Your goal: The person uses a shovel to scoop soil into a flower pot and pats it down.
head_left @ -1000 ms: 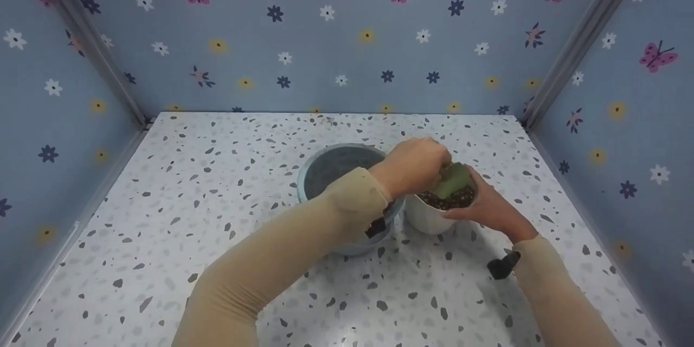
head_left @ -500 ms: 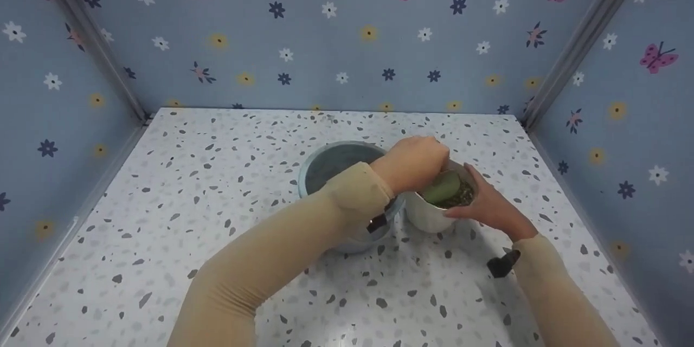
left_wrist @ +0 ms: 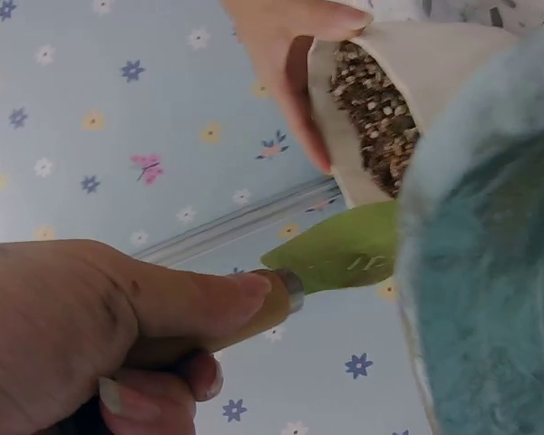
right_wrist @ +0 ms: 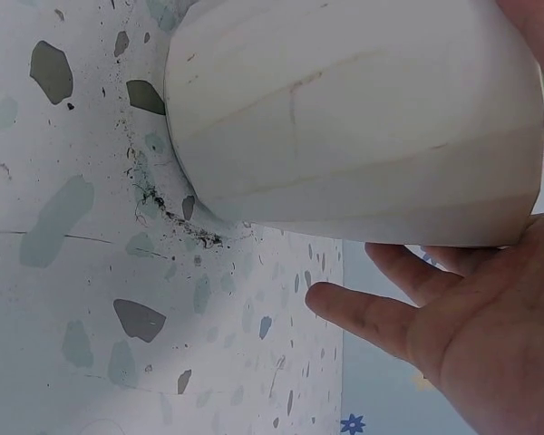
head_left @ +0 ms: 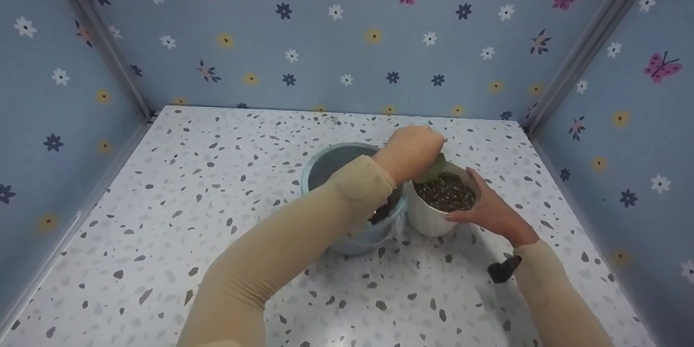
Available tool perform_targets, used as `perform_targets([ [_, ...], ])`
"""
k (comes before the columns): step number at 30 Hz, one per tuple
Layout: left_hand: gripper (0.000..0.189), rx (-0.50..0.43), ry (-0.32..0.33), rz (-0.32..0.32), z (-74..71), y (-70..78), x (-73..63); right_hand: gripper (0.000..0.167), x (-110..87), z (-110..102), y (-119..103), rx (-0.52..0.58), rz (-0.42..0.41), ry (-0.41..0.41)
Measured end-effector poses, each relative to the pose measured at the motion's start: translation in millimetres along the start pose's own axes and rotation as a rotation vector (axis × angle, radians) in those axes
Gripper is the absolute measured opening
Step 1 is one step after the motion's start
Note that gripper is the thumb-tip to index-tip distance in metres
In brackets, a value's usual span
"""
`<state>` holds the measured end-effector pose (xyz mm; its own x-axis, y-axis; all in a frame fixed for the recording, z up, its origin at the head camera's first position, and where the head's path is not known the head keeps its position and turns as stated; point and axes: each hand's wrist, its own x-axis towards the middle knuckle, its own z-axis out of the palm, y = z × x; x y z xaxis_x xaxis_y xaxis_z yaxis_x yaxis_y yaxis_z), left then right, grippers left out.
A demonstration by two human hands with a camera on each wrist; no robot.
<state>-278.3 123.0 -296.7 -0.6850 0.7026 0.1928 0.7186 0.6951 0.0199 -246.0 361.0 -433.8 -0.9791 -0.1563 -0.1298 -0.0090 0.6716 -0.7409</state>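
My left hand [head_left: 415,152] grips the wooden handle [left_wrist: 261,319] of a garden trowel with a green blade [left_wrist: 340,246]. In the head view the blade sits at the pot's upper left rim, half hidden by that hand. Dark, grainy soil [head_left: 445,195] fills the upper part of a white flower pot [head_left: 431,221]. Around the pot's right side, my right hand [head_left: 496,216] holds it, thumb at the near rim and fingers behind. The right wrist view shows the pot's faceted wall [right_wrist: 363,118] and the spread fingers beside it.
A pale blue bucket [head_left: 355,244] stands directly left of the pot, partly covered by my left forearm. Some dark soil crumbs [right_wrist: 186,222] lie by the pot's base on the speckled tabletop [head_left: 227,173]. Flower-patterned walls [head_left: 325,27] enclose the back and sides.
The trowel's blade has gone from over the pot's soil up and left to the rim, baring more soil. The right hand keeps its hold on the flower pot.
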Motion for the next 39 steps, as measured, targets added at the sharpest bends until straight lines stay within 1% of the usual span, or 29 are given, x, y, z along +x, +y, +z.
perform_targets([
  [2,0.02,-0.015,-0.015,-0.018,1.2,-1.4,1.9,0.135,0.8,1.1,-0.4,-0.002,-0.001,-0.008],
  [4,0.021,-0.026,-0.033,-0.023,2.1,-1.9,4.1,0.135,-0.2,1.2,-0.9,0.02,0.003,-0.021],
  [7,0.021,-0.041,-0.058,-0.019,3.4,-2.7,6.0,0.134,-1.7,0.9,-2.5,0.052,0.009,-0.033],
  [9,0.019,-0.052,-0.081,-0.02,3.6,-4.5,4.6,0.134,-0.5,1.8,-4.4,0.072,0.004,-0.044],
  [12,0.017,-0.079,-0.1,-0.016,4.7,-2.6,5.4,0.134,-1.7,0.5,-3.6,0.072,-0.003,-0.042],
  [15,0.016,-0.115,-0.111,0.006,6.6,-1.3,6.4,0.133,-1.3,0.4,-2.2,0.078,-0.024,-0.043],
  [18,0.016,-0.148,-0.093,0.03,7.2,1.6,8.2,0.13,-1.1,0.5,-0.6,0.092,-0.051,-0.036],
  [20,0.016,-0.16,-0.096,0.052,6.9,4.7,8.6,0.127,-0.6,0.4,0.4,0.104,-0.077,-0.031],
  [22,0.017,-0.15,-0.112,0.071,6.4,7.9,7.7,0.123,-0.1,0.2,0.6,0.118,-0.103,-0.032],
  [26,0.016,-0.141,-0.116,0.099,5.2,13.0,4.2,0.114,1.6,-0.3,1.5,0.132,-0.148,-0.029],
  [30,0.016,-0.151,-0.112,0.135,5.1,15.5,0.5,0.11,2.5,-0.6,2.5,0.139,-0.143,-0.026],
  [33,0.019,-0.167,-0.117,0.144,6.1,15.7,-2.0,0.108,1.6,-0.2,1.9,0.138,-0.127,-0.03],
  [39,0.019,-0.206,-0.103,0.173,9.9,12.7,-8.7,0.115,-0.6,0.3,2.2,0.17,-0.12,-0.037],
])
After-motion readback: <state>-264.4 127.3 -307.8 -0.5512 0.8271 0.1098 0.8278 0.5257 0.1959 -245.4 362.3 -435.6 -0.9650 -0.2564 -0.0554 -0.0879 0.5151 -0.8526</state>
